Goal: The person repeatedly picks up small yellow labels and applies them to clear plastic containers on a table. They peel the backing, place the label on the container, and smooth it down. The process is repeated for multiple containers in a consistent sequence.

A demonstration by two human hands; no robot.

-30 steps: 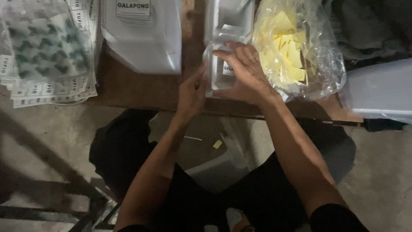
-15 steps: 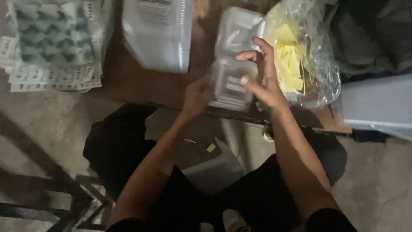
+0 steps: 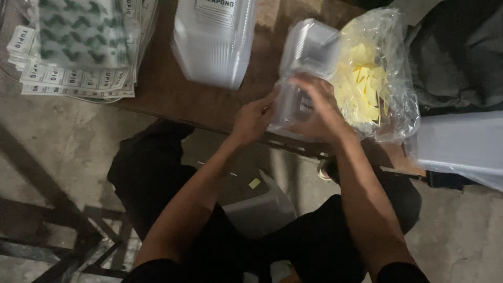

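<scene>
Seated view from above, at the near edge of a brown wooden table point(image 3: 173, 99). A clear hinged plastic container point(image 3: 306, 68) was held at that edge, its lid half tipped up and away from the person and its base half toward the body; a small label showed on the base. The right hand point(image 3: 319, 112) was laid over the base with fingers spread and curled onto the plastic, apparently pressing it down so that it would not slide. The left hand point(image 3: 254, 118) was set against the container's left side, fingers closed on its edge, so that the thin shell was braced from two sides. Whether the thumbs were under the base cannot be told, since they were hidden.

Just beside the container on the right, touching it, a clear plastic bag point(image 3: 390, 99) of small yellow paper slips point(image 3: 364, 91) was lying with its mouth toward the hands, probably so that slips were within reach. To the left, apart from the hands, a sleeve of stacked clear containers point(image 3: 215, 44) was lying on the table. At the far left corner, bundles of printed labels point(image 3: 76, 78) in plastic wrap were kept clear of the working space. A grey plastic stool point(image 3: 262, 207) was seen below, between the knees, with a small yellow scrap point(image 3: 254, 183) on it.
</scene>
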